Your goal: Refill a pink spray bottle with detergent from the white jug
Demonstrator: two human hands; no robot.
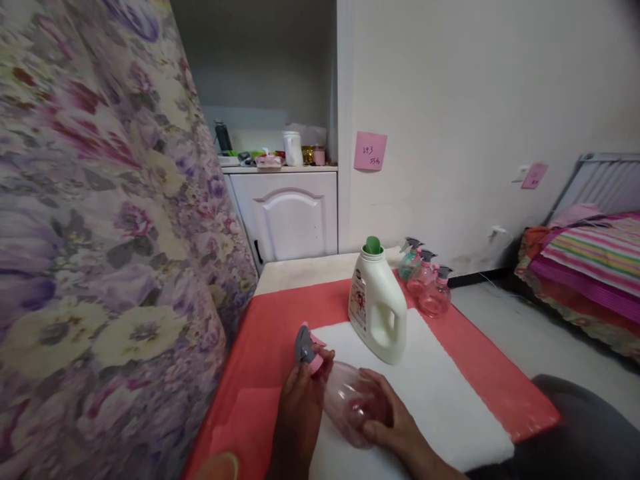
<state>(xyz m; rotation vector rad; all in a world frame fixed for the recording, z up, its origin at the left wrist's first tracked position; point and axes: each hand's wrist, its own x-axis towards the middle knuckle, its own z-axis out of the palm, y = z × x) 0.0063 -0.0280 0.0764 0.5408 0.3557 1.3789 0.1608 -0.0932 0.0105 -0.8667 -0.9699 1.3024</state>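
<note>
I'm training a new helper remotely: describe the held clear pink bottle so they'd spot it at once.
Find the red-covered table, then the white jug standing on the white sheet. On the near side of the jug, the right hand holds a round, clear pink bottle. Unlike the three spray bottles standing farther back on the right, this one is in hand.

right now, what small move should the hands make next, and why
Probably a small twist of the spray head with the left hand, while the right hand steadies the tilted bottle: the left hand holds the head at its pink collar, close to the bottle's end, and the right hand holds the body. The grip hides whether the collar is threaded on.
</note>
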